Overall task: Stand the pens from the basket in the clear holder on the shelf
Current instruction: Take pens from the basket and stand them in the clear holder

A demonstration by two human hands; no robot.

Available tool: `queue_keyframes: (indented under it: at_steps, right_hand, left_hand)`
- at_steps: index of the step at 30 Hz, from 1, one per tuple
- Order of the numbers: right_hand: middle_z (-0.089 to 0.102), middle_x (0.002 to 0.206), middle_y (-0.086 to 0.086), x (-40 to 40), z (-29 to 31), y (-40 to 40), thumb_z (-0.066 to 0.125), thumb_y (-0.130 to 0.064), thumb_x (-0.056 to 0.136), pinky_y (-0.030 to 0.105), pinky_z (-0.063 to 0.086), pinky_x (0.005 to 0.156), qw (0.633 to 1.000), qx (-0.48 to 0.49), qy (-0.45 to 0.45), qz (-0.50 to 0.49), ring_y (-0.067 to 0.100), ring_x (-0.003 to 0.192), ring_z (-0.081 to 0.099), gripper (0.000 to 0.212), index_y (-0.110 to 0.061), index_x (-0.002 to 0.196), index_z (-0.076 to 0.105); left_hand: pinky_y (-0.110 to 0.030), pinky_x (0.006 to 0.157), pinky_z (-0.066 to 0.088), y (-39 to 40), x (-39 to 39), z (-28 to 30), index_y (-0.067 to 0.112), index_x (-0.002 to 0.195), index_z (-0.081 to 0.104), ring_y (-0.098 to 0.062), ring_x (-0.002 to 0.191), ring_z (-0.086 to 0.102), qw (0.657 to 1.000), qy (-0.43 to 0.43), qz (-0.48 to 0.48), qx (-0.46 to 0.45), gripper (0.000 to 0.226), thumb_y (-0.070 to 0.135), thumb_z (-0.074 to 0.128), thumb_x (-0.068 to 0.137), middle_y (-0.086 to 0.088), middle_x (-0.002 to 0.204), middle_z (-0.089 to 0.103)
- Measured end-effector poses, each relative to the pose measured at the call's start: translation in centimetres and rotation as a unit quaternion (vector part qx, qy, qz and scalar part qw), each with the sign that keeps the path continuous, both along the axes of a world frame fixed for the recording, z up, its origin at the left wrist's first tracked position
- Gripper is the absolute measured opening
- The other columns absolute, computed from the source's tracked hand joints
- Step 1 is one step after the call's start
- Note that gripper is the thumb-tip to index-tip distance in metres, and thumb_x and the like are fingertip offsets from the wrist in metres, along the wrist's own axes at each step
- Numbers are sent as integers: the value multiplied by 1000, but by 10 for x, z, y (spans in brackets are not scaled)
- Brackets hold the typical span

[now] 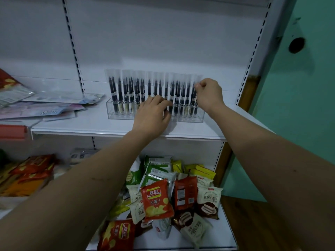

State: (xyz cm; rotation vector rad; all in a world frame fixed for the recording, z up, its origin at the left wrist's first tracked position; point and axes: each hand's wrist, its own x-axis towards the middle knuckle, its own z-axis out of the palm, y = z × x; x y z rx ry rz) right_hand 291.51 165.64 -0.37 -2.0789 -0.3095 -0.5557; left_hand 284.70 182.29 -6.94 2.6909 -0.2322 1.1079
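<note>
White shelf (101, 124) holds clear holder (119, 113); green wall (299, 105) right.

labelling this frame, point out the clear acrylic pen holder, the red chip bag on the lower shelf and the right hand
clear acrylic pen holder (119, 115): head view, bare front wall near its left end
red chip bag (157, 201): head view, middle of its front face
right hand (209, 92): head view, back of the hand

The left hand (151, 116) hides the middle of the clear holder (119, 113); no basket shows.
</note>
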Motion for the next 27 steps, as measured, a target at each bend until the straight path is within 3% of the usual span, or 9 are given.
queue_keyframes:
  at_steps: [2, 6, 8, 13, 17, 22, 27]
  right_hand:
    - [56, 77, 10, -5, -1, -2, 49, -24, 101, 50, 55, 81, 999, -31, 11, -6, 36, 75, 61, 29, -2, 83, 55]
    - [58, 110, 13, -33, -8, -7, 46, -31, 101, 33, 44, 79, 997, -74, 10, -19, 28, 94, 55, 29, -4, 112, 52]
    - [55, 122, 13, -49, -18, -8, 43, -32, 102, 32, 41, 84, 996, -84, -5, -15, 27, 103, 55, 35, -5, 123, 51]
    - [51, 133, 8, -115, -65, -4, 39, -35, 103, 36, 42, 99, 992, -115, -34, 33, 23, 120, 50, 40, -11, 134, 49]
    - [52, 135, 6, -162, -121, 1, 41, -34, 102, 36, 39, 103, 986, -150, -34, 62, 22, 124, 47, 40, -12, 135, 49]
    - [55, 133, 11, -207, -213, 15, 44, -32, 101, 38, 38, 103, 976, -193, 41, 94, 29, 125, 47, 38, -11, 131, 54]
    - [56, 128, 12, -227, -309, 28, 43, -36, 101, 42, 46, 91, 947, -224, 190, 133, 32, 115, 51, 37, -13, 128, 53]
  left_hand:
    - [-40, 100, 39, -2, -4, 0, 18, 129, 57, -24, 116, 47, 1000, 6, -8, -16, 36, 22, 49, 94, -4, 124, 56]
    - [-37, 107, 33, -7, -26, -3, 15, 137, 52, -22, 126, 42, 995, 4, -22, -102, 41, 23, 48, 97, -6, 134, 52]
    - [-33, 108, 31, -10, -38, -8, 16, 138, 50, -19, 129, 39, 983, 10, -34, -179, 41, 24, 46, 98, -4, 138, 49]
    - [-35, 109, 35, -19, -92, -32, 23, 133, 53, -10, 124, 41, 927, 2, -54, -371, 35, 28, 43, 100, 3, 135, 49]
    - [-36, 109, 37, -21, -136, -79, 28, 130, 53, -9, 123, 46, 883, 30, -42, -466, 32, 33, 41, 101, 8, 132, 52]
    - [-37, 108, 37, -18, -173, -153, 21, 133, 54, -20, 125, 49, 834, 146, 20, -532, 38, 33, 37, 102, -3, 137, 53]
    - [-37, 96, 44, -13, -196, -228, 17, 119, 60, -27, 112, 56, 765, 261, 61, -585, 36, 36, 35, 102, -6, 120, 62]
